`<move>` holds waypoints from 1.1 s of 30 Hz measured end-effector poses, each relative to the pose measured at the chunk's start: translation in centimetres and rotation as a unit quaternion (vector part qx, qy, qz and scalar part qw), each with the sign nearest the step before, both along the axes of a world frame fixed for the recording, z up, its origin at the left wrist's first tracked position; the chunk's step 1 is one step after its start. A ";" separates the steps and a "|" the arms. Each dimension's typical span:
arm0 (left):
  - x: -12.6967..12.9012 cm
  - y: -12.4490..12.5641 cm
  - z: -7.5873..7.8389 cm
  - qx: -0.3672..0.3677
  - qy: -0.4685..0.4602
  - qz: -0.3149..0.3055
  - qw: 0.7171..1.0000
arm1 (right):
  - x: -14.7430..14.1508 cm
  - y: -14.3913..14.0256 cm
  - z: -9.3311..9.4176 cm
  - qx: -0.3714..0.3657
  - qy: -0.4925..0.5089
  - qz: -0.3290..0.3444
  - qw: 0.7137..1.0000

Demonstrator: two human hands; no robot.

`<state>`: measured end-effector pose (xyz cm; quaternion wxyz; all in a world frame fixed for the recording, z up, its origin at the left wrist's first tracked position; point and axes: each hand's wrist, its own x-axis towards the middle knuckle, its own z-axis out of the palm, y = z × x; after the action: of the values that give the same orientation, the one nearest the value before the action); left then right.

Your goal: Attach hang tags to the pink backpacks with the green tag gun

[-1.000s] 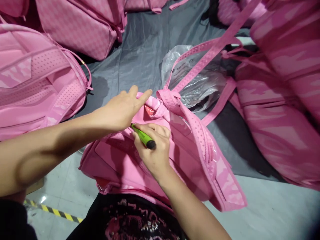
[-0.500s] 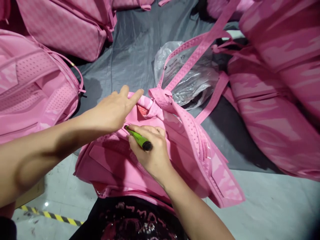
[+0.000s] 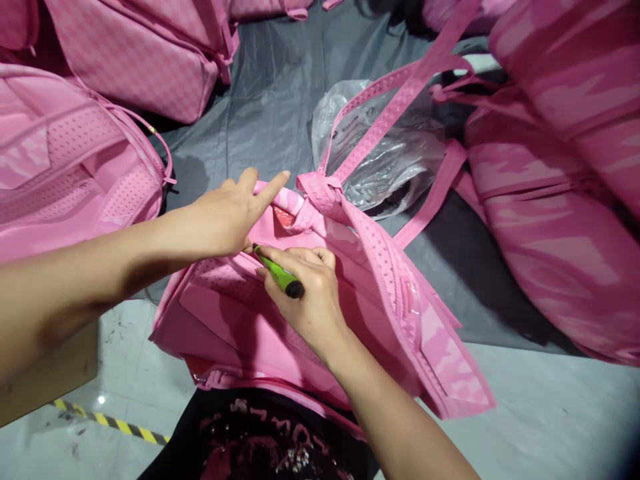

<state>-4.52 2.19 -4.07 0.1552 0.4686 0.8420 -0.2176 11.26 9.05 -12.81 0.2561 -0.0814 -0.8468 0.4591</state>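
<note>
A pink backpack lies tilted in front of me against my body, its straps knotted together near the top. My right hand is closed around a green marker with a black end. The marker's tip meets the backpack's fabric just beside my left hand, and whatever is under the tip is too small to make out. My left hand grips the backpack's upper edge, index finger stretched out over it and thumb low near the marker tip. Part of its grip is hidden by the hand itself.
A crumpled clear plastic bag lies on the grey cloth behind the straps. Pink camouflage bags stand at right; another pink backpack and a checked pink bag are at left. Yellow-black tape marks the floor.
The view has shifted slightly, so the surrounding bags appear a little further right. Both hands keep their holds, with the marker still beside the left hand.
</note>
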 end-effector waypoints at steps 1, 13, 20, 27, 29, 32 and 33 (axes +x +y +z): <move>0.4 0.4 0.1 -0.014 0.007 0.020 1.000 | 0.0 0.0 0.0 0.000 0.000 0.001 1.000; -0.2 0.9 1.0 -0.062 0.005 0.010 0.998 | 0.1 0.3 -0.1 -0.027 -0.014 0.023 0.999; -0.3 0.5 0.5 -0.041 0.019 -0.017 0.999 | -1.0 0.5 0.1 -0.079 -0.019 0.076 0.994; -0.7 -0.1 -0.5 0.004 0.023 -0.032 0.999 | -1.1 0.7 0.4 -0.037 -0.037 0.052 0.997; -0.7 -0.2 -0.5 0.011 0.016 -0.030 0.999 | -1.0 0.5 0.4 -0.050 -0.028 0.061 0.996; -0.6 -0.1 -0.3 0.018 0.010 -0.026 0.999 | -0.9 0.4 0.5 -0.045 -0.036 0.051 0.997; -0.5 -0.1 -0.3 0.020 0.007 -0.026 0.999 | -1.0 0.3 0.5 -0.038 -0.044 0.040 0.998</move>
<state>-5.05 2.09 -4.37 0.1342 0.4914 0.8349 -0.2084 10.30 9.38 -12.29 0.1967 -0.0777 -0.8417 0.4968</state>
